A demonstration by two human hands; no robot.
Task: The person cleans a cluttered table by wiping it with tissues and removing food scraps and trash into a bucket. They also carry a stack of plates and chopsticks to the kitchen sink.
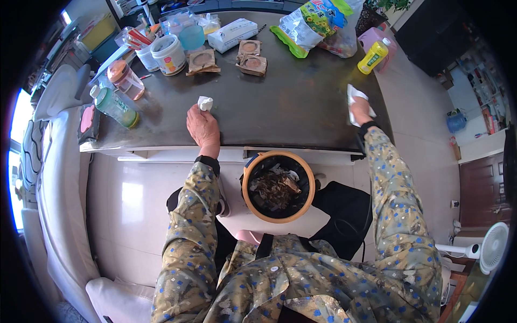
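Observation:
My left hand [203,127] rests near the front of the dark tabletop [278,105], gripping a crumpled white tissue [205,103] that pokes out past the fingers. Over at the table's right side, my right hand [360,109] presses a spread white tissue [354,92] against the surface; that hand is slightly blurred. Below the table's front edge, between my legs, stands a trash bin [279,220] with an orange rim and a black liner. Brown scraps and bits of white paper [276,187] lie inside it.
Left on the table are a green-tinted bottle [115,107], a pink-lidded cup [126,80] and a white tub [169,55]. Farther back sit a tissue pack [233,35], brown square pieces [252,64] and a snack bag [311,26]. A yellow bottle [373,56] stands near the right edge.

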